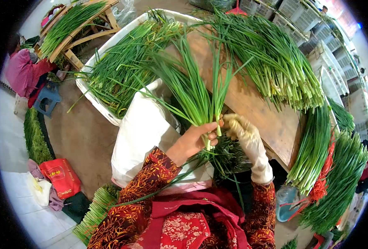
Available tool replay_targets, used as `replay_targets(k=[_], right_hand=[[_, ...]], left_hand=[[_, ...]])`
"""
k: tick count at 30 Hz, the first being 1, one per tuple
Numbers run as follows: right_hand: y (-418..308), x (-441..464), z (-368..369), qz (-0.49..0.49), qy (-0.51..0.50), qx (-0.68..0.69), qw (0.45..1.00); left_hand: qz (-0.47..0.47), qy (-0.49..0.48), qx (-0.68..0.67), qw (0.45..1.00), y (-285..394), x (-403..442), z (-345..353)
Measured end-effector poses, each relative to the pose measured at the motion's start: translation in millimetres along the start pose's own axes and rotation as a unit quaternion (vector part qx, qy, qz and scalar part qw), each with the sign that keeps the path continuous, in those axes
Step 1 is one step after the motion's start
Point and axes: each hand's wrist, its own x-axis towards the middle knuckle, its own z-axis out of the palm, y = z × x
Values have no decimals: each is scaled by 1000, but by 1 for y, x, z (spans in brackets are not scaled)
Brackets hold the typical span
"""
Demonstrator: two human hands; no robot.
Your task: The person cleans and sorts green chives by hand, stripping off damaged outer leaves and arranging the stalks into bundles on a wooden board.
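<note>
The left hand (194,141) holds a small bunch of long green leaves (192,99) near its pale stem ends, leaves fanned upward. The right hand (249,135), in a pale glove, has its fingers bent in close beside those ends; whether it pinches a stem, I cannot tell. This looks like picking over or evening up the bunch, and more of that calls for a steady left grip and a light right pinch at the base.

Just beyond the left wrist is a white sack (136,137). The wooden table (250,101) bears a large leafy pile (275,62), and a white crate (83,86) to its left holds loose leaves. Farther off are a blue stool (48,98), a person (23,74) in pink and stacked crates (300,14).
</note>
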Motion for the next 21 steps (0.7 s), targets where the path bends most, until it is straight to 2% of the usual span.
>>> replay_targets(k=[1, 2, 5, 11, 14, 17, 21], right_hand=[[-2, 8, 3, -6, 11, 139, 990], [-2, 16, 7, -6, 9, 142, 990], [5, 31, 14, 40, 3, 267, 963], [6, 37, 16, 79, -10, 300, 951], [4, 35, 17, 85, -10, 262, 961], [8, 31, 21, 72, 16, 273, 959], [22, 24, 28, 33, 75, 294, 952]], left_hand=[[-5, 8, -7, 1000, -1, -1, 0], [-9, 17, -15, 1000, -1, -2, 0], [-17, 31, -18, 999, 0, -3, 0], [-19, 21, -15, 999, -5, -1, -6], [-23, 14, -24, 999, -6, -1, -7], [-15, 9, -47, 999, -9, 0, -8], [16, 67, 1, 998, -14, -1, -5]])
